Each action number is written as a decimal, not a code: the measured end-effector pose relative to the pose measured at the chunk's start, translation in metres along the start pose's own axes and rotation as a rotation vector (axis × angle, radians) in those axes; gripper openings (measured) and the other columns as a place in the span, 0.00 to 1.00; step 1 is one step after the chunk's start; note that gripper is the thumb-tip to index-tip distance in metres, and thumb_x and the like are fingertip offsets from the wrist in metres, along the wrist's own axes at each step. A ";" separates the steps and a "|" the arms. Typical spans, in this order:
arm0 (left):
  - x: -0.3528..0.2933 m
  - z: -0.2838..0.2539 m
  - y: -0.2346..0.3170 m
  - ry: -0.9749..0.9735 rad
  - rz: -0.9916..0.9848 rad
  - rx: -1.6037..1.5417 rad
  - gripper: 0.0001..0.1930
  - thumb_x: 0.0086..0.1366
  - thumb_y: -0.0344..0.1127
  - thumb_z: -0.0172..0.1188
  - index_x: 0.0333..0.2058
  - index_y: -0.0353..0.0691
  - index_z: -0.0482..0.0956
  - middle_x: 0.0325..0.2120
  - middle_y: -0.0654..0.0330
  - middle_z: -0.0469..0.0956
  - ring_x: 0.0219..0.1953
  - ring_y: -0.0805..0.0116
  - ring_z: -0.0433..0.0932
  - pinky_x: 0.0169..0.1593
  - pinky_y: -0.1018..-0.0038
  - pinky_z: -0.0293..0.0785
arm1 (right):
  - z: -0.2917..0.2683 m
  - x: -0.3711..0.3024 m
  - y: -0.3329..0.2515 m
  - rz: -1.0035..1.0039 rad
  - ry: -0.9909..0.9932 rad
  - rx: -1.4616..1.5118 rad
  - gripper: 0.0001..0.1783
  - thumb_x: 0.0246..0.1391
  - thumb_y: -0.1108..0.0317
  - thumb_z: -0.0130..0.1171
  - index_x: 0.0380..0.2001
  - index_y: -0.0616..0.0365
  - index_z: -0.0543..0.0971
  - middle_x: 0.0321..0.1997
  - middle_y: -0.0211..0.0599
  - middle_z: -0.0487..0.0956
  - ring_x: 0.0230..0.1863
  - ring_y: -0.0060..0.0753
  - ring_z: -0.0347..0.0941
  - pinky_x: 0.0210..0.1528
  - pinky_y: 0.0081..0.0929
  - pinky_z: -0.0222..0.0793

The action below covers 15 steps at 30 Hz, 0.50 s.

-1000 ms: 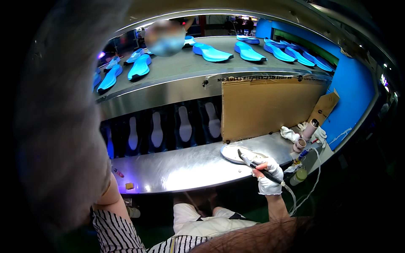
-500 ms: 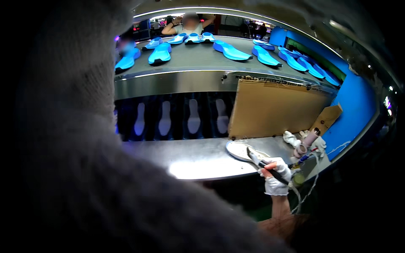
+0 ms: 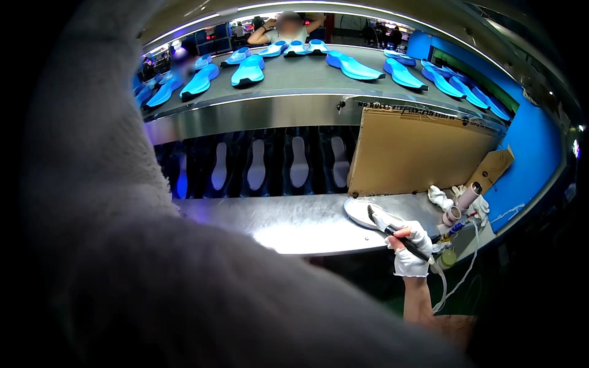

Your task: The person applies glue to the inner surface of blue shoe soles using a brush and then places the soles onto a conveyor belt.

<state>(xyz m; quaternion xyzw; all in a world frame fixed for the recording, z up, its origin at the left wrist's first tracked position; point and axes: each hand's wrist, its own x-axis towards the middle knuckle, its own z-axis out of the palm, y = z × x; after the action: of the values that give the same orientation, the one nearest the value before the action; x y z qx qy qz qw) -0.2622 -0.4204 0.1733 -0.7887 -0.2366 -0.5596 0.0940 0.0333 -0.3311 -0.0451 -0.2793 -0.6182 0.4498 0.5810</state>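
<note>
My right hand (image 3: 410, 265), in a white glove with bare fingertips, is closed around the black handle of a brush (image 3: 380, 221). A thin pale tube (image 3: 444, 283) runs from the handle's rear end. The brush tip lies over a white shoe sole (image 3: 361, 209) on the metal bench; whether it touches cannot be made out. A big blurred grey knit shape (image 3: 110, 233), very close, covers the left and lower part of the view. It looks like my left glove or sleeve; no fingers can be told apart.
Blue soles (image 3: 248, 70) stand on a grey conveyor belt (image 3: 288, 78) beyond. Dark trays with pale sole shapes (image 3: 299, 162) sit below it. A cardboard sheet (image 3: 417, 153) leans at right, near a pink bottle (image 3: 469, 195) and white gloves (image 3: 439, 197). Another person (image 3: 289, 27) is across the belt.
The scene has shifted right and slightly up in view. The grey knit shape has moved left, showing more soles and trays. My right hand keeps its grip on the brush over the sole.
</note>
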 end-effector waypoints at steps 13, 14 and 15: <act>0.006 -0.018 0.009 0.042 0.026 0.064 0.29 0.60 0.41 0.56 0.58 0.38 0.60 0.54 0.51 0.66 0.54 0.56 0.68 0.57 0.63 0.65 | 0.002 0.003 0.002 0.019 -0.031 -0.020 0.11 0.41 0.86 0.59 0.25 0.58 0.73 0.27 0.31 0.72 0.26 0.20 0.69 0.30 0.17 0.65; 0.003 -0.020 0.006 0.066 0.022 0.063 0.29 0.60 0.41 0.56 0.58 0.38 0.60 0.54 0.51 0.66 0.54 0.56 0.68 0.57 0.63 0.65 | 0.005 0.005 -0.004 0.020 -0.046 -0.044 0.11 0.41 0.86 0.59 0.25 0.58 0.73 0.27 0.31 0.72 0.26 0.21 0.69 0.30 0.18 0.65; 0.004 -0.022 -0.005 0.089 0.046 0.047 0.29 0.60 0.41 0.56 0.58 0.38 0.60 0.54 0.51 0.66 0.54 0.56 0.68 0.57 0.63 0.65 | 0.007 0.005 -0.006 0.032 -0.035 -0.036 0.11 0.40 0.86 0.59 0.25 0.58 0.73 0.28 0.31 0.72 0.26 0.20 0.69 0.30 0.17 0.65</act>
<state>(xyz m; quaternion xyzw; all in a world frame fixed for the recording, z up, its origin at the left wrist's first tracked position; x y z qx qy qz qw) -0.2818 -0.4242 0.1845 -0.7659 -0.2270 -0.5861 0.1358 0.0266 -0.3309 -0.0363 -0.2916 -0.6318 0.4526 0.5577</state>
